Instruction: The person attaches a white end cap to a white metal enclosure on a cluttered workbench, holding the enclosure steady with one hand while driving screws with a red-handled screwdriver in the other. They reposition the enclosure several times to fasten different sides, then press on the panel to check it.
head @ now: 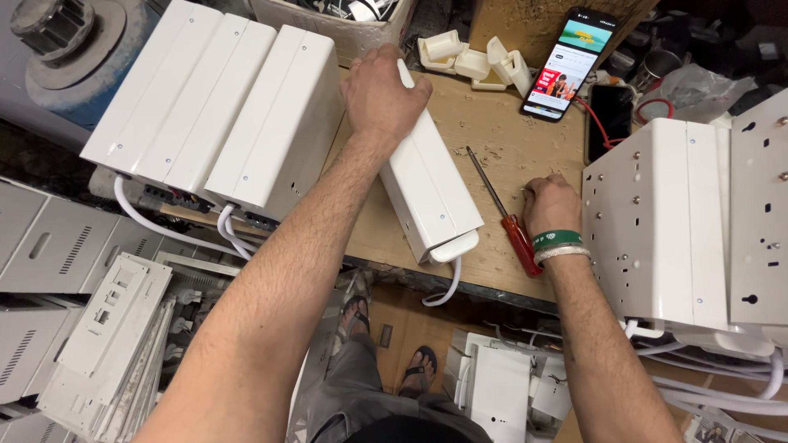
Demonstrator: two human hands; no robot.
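A long white casing (431,184) lies at a slant on the wooden desk (492,131), its near end reaching the desk's front edge, where a white cable (447,287) loops down from it. The left hand (382,90) is clamped over the casing's far end, palm down, fingers curled around its top edge. Just right of the casing lies a screwdriver (502,215) with a red handle, its shaft pointing away from the person. The right hand (550,203) rests on the desk touching or just beside the screwdriver's handle, fingers curled together on the desk surface; what they pinch, if anything, is too small to tell. That wrist wears a green band (556,239) and a white one. Left of the casing, 3 similar white casings (222,107) sit side by side, with white cables hanging from their near ends. At the right stand white metal plates (681,221) with holes and rivets. At the back of the desk are small white plastic parts (472,61), a lit phone (570,64) leaning upright, and a dark phone (609,119) lying flat with a red cord. Below the desk edge the person's sandalled feet (390,340) show on the floor, with grey metal panels (74,246) stacked at the left.
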